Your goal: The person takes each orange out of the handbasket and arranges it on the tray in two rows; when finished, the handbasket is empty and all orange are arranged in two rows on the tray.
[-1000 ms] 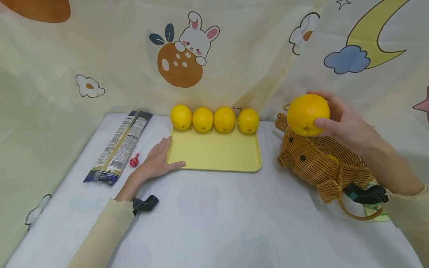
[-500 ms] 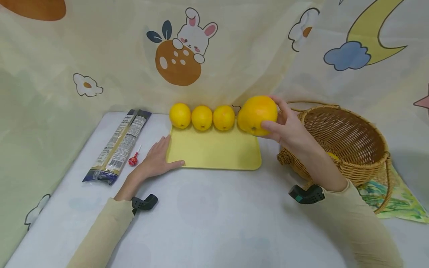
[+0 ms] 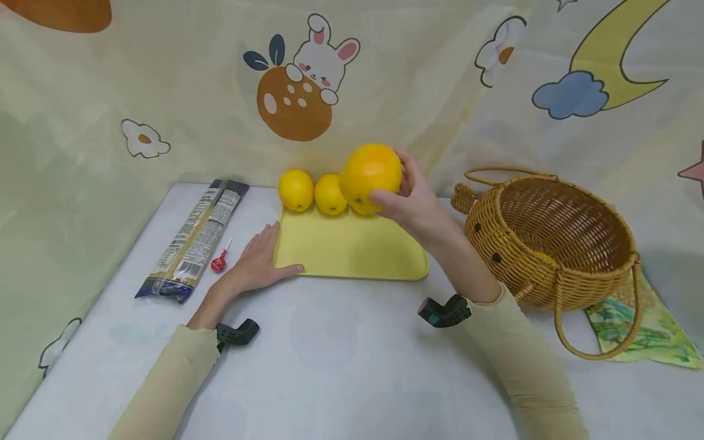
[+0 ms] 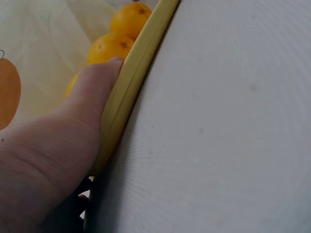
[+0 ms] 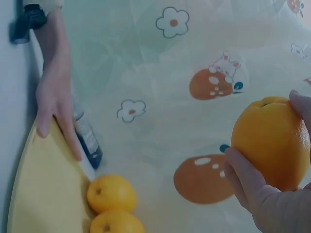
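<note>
My right hand (image 3: 420,201) grips an orange (image 3: 373,171) between thumb and fingers, raised above the far side of the yellow tray (image 3: 352,250). The right wrist view also shows this orange (image 5: 272,143) held at its side. Along the tray's back edge sits a row of oranges (image 3: 296,190); the raised one and my hand cover the right part of that row. My left hand (image 3: 255,260) rests at the tray's left end, fingers extended along the side and thumb at the front rim. In the left wrist view the thumb lies on the tray's rim (image 4: 131,82).
Right of the tray stands a wicker basket (image 3: 599,263) with an animal face and looped handles; something yellow shows inside. A green patterned cloth (image 3: 643,330) lies partly beneath it. A long plastic packet (image 3: 195,241) and a red lollipop (image 3: 219,263) lie at the left. Printed fabric hangs behind.
My right hand has carried the orange leftward from above the basket, past the right end of the row, to over the tray's back. My left hand has stayed at the tray.
</note>
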`<act>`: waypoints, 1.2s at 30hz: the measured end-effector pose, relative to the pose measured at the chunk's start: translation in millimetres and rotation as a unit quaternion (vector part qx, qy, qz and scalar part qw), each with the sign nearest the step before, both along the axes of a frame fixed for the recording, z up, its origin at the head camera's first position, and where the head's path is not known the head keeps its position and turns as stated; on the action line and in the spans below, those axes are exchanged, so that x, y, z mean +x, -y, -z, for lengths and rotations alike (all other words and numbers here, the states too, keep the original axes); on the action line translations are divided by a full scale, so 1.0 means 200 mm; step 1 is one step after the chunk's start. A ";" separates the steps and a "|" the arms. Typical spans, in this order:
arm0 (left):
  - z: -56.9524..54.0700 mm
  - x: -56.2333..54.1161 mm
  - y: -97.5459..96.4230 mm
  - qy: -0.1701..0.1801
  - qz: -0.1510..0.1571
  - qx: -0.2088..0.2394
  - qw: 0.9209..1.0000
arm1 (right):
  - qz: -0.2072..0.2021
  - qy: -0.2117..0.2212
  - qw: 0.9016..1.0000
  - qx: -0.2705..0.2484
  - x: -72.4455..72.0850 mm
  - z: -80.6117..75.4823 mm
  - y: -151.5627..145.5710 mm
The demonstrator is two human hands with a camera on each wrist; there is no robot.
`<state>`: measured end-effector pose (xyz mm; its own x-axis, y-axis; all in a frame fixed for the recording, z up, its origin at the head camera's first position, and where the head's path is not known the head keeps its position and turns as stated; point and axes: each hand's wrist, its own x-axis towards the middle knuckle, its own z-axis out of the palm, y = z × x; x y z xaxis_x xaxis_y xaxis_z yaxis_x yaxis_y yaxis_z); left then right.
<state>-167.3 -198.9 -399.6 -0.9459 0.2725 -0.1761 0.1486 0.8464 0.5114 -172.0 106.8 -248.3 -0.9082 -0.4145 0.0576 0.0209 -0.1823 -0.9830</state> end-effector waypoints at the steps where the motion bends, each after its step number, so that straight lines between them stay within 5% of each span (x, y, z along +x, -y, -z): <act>1: 0.00 0.00 0.00 0.000 0.001 0.001 1.000 | -0.001 -0.005 1.000 0.004 -0.01 0.00 0.03; 7: 0.00 0.00 0.00 0.000 -0.003 0.000 1.000 | 0.001 -0.038 0.998 0.054 -0.09 0.00 0.25; 16: 0.01 0.01 0.00 -0.013 0.002 0.010 1.000 | -0.026 -0.023 0.999 0.003 -0.16 0.00 0.46; 24: 0.00 0.00 0.01 -0.010 0.002 0.006 1.000 | -0.010 -0.114 0.989 0.097 -0.25 0.11 0.47; 36: 0.00 0.00 0.00 -0.008 -0.001 0.008 1.000 | -0.022 -0.059 0.970 0.233 -0.37 0.33 0.48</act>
<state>-166.9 -198.7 -399.6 -0.9492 0.2726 -0.1573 0.1542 0.8384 0.5229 -246.0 10.7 -314.8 -0.8877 -0.4584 -0.0426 -0.0999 0.2821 -0.9542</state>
